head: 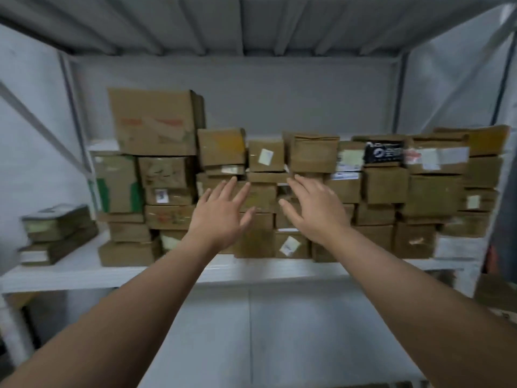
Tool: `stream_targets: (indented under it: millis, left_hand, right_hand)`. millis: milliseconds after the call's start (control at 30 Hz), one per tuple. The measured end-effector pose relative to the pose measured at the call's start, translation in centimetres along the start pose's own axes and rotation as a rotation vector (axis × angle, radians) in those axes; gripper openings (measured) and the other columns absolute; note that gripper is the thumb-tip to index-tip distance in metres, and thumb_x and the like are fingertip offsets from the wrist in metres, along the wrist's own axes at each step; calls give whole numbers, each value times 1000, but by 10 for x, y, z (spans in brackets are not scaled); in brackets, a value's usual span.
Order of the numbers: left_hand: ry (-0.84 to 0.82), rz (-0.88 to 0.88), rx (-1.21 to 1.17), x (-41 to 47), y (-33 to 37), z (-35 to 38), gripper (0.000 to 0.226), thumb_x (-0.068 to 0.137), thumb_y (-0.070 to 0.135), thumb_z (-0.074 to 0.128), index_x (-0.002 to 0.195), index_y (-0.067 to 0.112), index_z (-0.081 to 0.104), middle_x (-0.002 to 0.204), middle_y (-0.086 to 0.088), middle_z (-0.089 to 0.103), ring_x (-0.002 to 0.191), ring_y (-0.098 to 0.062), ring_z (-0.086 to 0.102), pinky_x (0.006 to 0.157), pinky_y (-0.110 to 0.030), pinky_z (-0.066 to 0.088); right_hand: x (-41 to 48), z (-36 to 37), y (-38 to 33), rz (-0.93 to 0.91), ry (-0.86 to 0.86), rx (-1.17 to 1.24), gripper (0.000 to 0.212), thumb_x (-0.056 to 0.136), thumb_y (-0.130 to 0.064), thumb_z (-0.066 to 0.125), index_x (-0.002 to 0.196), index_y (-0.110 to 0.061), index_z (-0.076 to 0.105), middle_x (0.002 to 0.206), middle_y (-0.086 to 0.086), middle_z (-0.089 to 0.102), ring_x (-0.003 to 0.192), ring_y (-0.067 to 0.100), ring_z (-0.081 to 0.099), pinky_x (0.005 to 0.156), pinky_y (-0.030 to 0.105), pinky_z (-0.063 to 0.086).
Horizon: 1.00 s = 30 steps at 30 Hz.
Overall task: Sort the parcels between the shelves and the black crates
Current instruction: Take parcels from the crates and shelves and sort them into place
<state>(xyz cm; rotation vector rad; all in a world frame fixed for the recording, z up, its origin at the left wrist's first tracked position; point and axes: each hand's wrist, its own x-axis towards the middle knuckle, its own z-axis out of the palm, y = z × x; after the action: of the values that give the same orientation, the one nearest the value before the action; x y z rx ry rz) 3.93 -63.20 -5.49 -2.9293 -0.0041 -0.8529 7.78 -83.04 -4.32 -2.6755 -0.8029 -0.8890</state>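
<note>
Left hand [223, 214] and right hand [313, 211] reach out side by side with fingers straight and spread, holding nothing. They are in front of the middle of the cardboard parcels [386, 186]; contact is too blurred to tell. These stand several rows high along the white shelf [70, 270] to its right edge, with a large box [154, 121] topmost at left. Flat packets [56, 231] lie apart near the left edge.
</note>
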Motion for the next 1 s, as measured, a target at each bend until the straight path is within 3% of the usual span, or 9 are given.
stream_targets:
  millis: [267,467,700,900,1000]
  left_hand:
    - [-1,-174,135,-57,-220,-19,63,97,58,20,152,32,7,160,-3,13,146,-24,13,117,-41,13]
    - [33,-204,197,-49,-306,-16,66,96,56,30,152,27,11,159,-7,17,144,-28,19,115,-42,21]
    - [219,-185,88,29,-333,-25,69,94,54,42,151,26,14,157,-7,19,142,-27,24,113,-43,27]
    - [415,-118,1,125,-317,-48,76,93,54,45,151,26,7,155,-13,20,138,-31,29,110,-44,31]
    - [421,-149,-129,156,-318,-59,80,91,54,49,151,32,1,152,-15,25,133,-34,36,105,-47,37]
  right_hand:
    - [78,70,-182,-131,-13,170,58,99,-49,30,150,-22,26,156,-1,27,143,17,23,116,35,17]
    - [131,94,-259,-224,27,200,56,100,-45,34,149,-21,27,157,-1,25,144,17,21,116,34,14]
    - [206,86,-249,-208,258,62,57,98,-43,39,149,-20,28,159,3,19,146,20,13,115,34,-4]
    - [276,43,-213,36,405,64,67,96,-47,43,152,-23,15,160,10,4,147,31,4,118,43,3]
    - [299,35,-196,223,355,96,72,95,-57,38,152,-23,9,156,15,20,144,33,18,118,47,10]
